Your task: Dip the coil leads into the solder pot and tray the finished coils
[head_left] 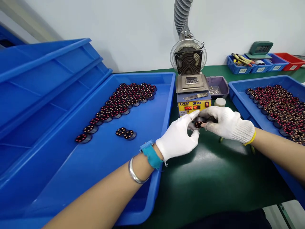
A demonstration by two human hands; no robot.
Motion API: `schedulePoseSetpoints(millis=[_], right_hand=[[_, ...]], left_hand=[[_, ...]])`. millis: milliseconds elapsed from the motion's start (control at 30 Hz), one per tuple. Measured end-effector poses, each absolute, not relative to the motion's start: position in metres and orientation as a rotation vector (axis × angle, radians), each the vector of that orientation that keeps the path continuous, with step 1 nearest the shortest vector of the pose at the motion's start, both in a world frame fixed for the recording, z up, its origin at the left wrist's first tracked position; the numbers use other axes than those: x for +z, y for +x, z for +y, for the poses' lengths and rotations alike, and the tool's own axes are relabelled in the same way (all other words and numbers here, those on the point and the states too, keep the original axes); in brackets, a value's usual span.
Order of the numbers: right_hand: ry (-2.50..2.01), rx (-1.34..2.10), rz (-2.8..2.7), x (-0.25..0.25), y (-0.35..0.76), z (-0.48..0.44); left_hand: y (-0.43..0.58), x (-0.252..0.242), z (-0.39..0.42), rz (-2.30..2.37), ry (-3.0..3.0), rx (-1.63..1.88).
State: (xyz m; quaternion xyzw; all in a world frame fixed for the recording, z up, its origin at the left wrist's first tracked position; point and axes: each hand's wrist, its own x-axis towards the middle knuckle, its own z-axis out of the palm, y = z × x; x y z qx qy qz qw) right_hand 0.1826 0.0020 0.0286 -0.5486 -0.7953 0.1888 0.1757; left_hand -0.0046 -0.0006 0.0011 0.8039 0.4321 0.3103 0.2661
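Note:
Both my hands wear white gloves and meet in front of the solder pot (192, 83). My left hand (179, 135) has its fingers around a round black part (199, 122) with copper-coloured dots on its face. From the other side, my right hand (222, 122) closes on the same part, its thumb at the edge. Something dark also shows within the right hand's grip, mostly hidden by the glove. In the left blue tray (166, 105) lie many similar round parts (126, 98), two of them (125, 133) apart from the rest.
The right blue tray (234, 92) holds many more round parts (281, 111). A flat metal scraper (195, 96) lies on the pot's housing. Close by are a white-lidded jar (220, 102) and a purple bin (225, 86). Stacked blue trays (47, 76) stand left; a clock (261, 48) is behind.

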Motion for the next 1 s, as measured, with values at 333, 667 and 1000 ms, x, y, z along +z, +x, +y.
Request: schedulePoseSetpoints(millis=[333,667,1000], right_hand=[[-1.644,0.551,-2.032,0.029,0.185,0.005],[-1.549,1.283,-1.487,0.027,0.177,0.008],[-1.386,1.42,-1.23,0.027,0.175,0.014]], left_hand=[[-0.014,0.017,0.006,1.222,1.911,0.459],[-0.005,0.014,0.004,1.297,1.807,0.621],[-0.009,0.025,-0.001,1.163,1.375,1.192]])
